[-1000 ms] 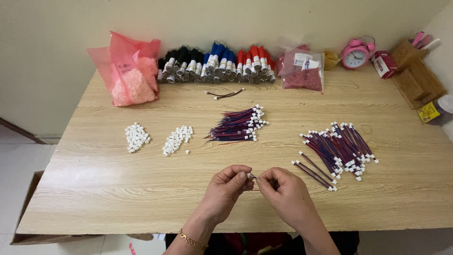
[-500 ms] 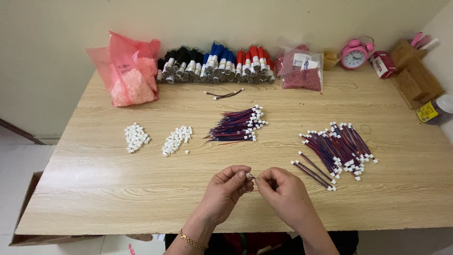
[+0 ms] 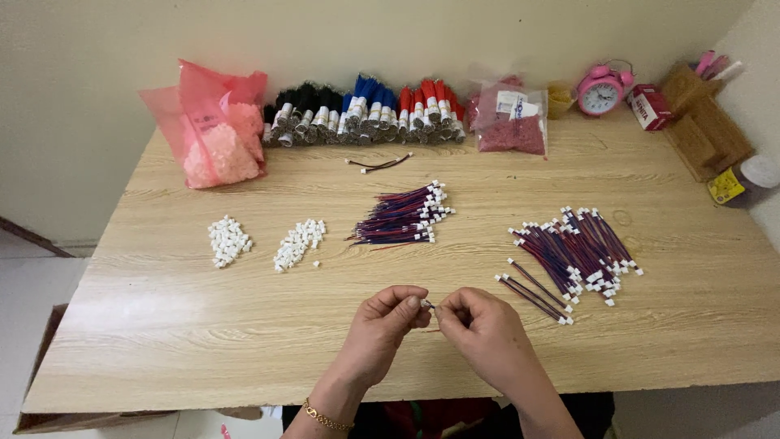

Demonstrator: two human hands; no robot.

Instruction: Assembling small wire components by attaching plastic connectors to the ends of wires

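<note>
A tiny white connector (image 3: 428, 305) sits pinched between the fingertips of the left hand (image 3: 388, 319) and right hand (image 3: 479, 325), held together low over the near edge of a wooden table (image 3: 162, 325). Farther off lie a bundle of red-and-blue wires (image 3: 400, 218), looser wires (image 3: 569, 252) to the right, and two white connector piles (image 3: 264, 241) to the left.

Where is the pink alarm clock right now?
In the head view, the pink alarm clock stands at the table's far right edge by the wall, beside a red box.
</note>
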